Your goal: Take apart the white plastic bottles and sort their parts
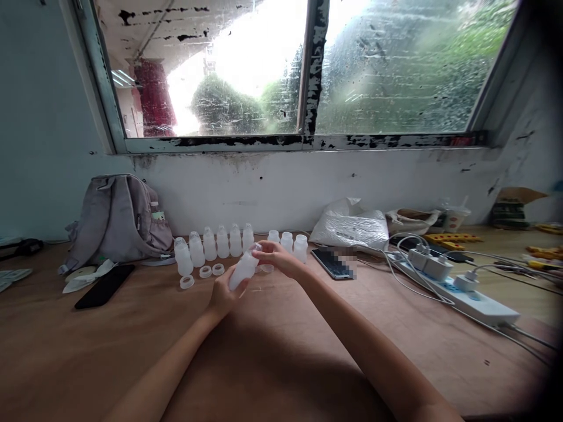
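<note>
A frosted white baby bottle (243, 271) is tilted to the right in my left hand (224, 293), whose fingers wrap round its body. My right hand (275, 258) pinches the clear cap (255, 248) at the bottle's top. Behind my hands stands a row of several similar capped bottles (210, 243). To the right of my right hand are three bottles without caps (301, 248). Several white rings (187, 282) lie on the table in front of the row, some partly hidden behind my hands.
A grey backpack (116, 220) leans by the wall, with a black phone (104, 286) before it. Another phone (332, 264) lies right of the bottles, near a silvery plastic bag (352, 225). A white power strip (457, 296) with plugs and loose cables occupies the right side.
</note>
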Tool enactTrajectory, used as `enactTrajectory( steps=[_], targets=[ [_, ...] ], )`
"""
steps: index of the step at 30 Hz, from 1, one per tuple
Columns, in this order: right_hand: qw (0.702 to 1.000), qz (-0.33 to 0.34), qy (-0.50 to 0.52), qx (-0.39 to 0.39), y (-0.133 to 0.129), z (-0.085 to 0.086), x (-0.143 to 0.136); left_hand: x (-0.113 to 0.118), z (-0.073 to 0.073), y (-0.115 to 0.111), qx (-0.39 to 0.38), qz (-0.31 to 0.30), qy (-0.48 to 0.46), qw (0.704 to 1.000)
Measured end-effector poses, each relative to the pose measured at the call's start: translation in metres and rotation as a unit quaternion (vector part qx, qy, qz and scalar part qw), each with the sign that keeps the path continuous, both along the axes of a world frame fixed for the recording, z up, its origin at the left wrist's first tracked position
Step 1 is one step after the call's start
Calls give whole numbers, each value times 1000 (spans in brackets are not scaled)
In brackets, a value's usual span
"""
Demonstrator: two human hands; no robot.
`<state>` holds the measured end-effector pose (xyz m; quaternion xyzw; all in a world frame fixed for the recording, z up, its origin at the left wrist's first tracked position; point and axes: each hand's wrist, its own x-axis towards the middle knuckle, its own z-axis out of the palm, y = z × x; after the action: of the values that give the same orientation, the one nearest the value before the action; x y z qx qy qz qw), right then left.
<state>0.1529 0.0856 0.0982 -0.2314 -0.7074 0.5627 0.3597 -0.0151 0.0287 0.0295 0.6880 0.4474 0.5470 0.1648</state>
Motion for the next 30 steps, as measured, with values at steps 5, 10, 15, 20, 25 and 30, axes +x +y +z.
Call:
enactTrajectory(
  steps=[5,10,15,20,25,30],
  targets=[
    [1000,22,-1,-4,1,-1,1,0,-1,-1,-65,-79,-92,990],
    [999,43,-3,-24,2,-3,2,1,-9,2,-146,-155,-201,956],
    [997,61,-11,-48,6,0,11,4,-9,3,-247,-213,-284,902],
    [998,41,-8,-49,11,5,19,11,-3,3,-257,-240,-281,893],
    [999,30,-4,-35,10,8,17,13,-1,1,-249,-237,-272,899],
    [999,3,14,-34,15,12,24,10,-2,0,-217,-215,-227,925]
  ],
)
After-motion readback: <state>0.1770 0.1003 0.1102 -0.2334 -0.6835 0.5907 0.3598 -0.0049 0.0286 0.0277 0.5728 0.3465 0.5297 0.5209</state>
